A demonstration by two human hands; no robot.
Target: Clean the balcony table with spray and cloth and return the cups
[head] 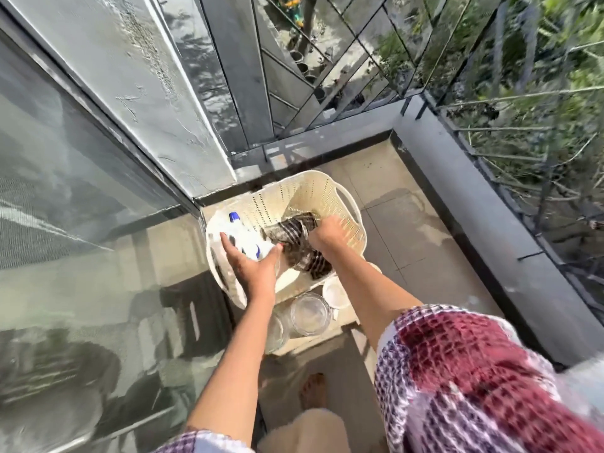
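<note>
A cream perforated plastic basket (330, 197) stands on a small table in the balcony corner. Inside it lie a white spray bottle (243, 238) with blue trim and a dark striped cloth (302, 248). My left hand (253, 266) hovers over the bottle with fingers spread, touching or almost touching it. My right hand (327, 238) is closed on the striped cloth inside the basket. Two clear glass cups (309, 313) and a white cup (335, 291) stand on the table's near side, right beside the basket.
The small table (343, 323) is mostly hidden under the basket and cups. A glass sliding door (81, 223) runs along the left. A dark metal railing (474, 158) and low kerb close the balcony on the right and far side. My bare foot (313, 390) stands on the tiled floor.
</note>
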